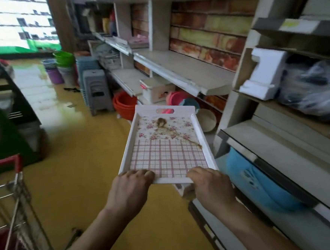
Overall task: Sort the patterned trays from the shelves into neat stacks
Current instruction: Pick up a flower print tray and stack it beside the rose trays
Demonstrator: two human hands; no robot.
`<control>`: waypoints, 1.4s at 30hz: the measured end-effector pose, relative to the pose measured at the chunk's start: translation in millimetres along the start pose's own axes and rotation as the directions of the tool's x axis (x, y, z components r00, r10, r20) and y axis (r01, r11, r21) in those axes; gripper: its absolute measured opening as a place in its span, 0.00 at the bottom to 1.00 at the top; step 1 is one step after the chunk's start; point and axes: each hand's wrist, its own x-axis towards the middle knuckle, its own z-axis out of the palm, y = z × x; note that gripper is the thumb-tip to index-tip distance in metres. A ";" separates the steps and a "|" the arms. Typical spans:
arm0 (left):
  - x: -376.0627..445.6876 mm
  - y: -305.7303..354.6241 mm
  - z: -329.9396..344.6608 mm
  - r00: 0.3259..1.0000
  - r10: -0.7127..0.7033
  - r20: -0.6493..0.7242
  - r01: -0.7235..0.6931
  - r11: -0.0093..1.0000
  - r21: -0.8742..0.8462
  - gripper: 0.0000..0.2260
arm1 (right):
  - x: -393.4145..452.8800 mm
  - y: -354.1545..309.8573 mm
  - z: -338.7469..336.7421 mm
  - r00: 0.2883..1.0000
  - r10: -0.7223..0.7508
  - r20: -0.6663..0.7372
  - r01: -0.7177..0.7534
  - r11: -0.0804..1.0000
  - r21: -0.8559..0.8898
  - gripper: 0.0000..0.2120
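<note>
- Grip: left hand (132, 187) and right hand (207, 184) both clamped on the near short rim of a white rectangular tray with a pink floral-and-plaid printed base (167, 144). Fingers curl over the rim into the tray; thumbs not visible, presumably underneath.
- Hands sit at the two near corners of that rim. Likely reason: cantilevered hold, so a wide two-point grip stops the tray rolling.
- Tray is in the air, roughly level, far end with the oval handle cut-out (164, 111) pointing away. It touches no shelf and hangs over the aisle floor, just left of the shelf unit.
- Brown dried stain (161, 122) on the floral half, trailing toward the tray's right wall. Held flat, probably for a look at the pattern or dirt before sorting.
- Judgement: tray is off the shelf, not yet stacked. No stack target is clearly visible; the image is blurred.
- Surface: nothing carries the tray. Nearest landing option is the bare pale shelf board (183, 69) ahead, backed by a brick-print panel (208, 34).
- Room: shop aisle, glossy yellow floor (81, 169).
- Red basins (123, 106), a grey plastic stool stack (97, 90) and coloured buckets (60, 67) stand along the shelf foot.
- Red-handled wire trolley (10, 186) at near left.
- Right-hand shelves hold white foam packing (264, 73), dark bagged goods (314, 89) and a blue plastic tub (258, 180).
</note>
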 end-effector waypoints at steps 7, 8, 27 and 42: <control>-7.2 -89.8 -24.2 0.992 -0.106 -0.072 0.110 0.992 0.060 0.06 | 73.2 -66.9 16.4 0.997 -0.078 -0.029 0.079 0.997 0.025 0.14; -6.9 -100.2 -27.0 0.990 -0.122 -0.076 0.127 0.989 0.071 0.06 | 83.1 -74.4 18.3 0.995 -0.088 -0.036 0.089 0.996 0.028 0.14; 118.8 -222.3 -24.3 0.945 -0.311 -0.102 0.327 0.921 0.212 0.04 | 308.6 -84.0 96.8 0.947 -0.299 -0.120 0.314 0.940 0.135 0.12; 225.6 -319.9 6.9 0.900 -0.427 -0.091 0.435 0.862 0.261 0.05 | 472.0 -84.2 171.5 0.927 -0.371 -0.059 0.375 0.910 0.177 0.07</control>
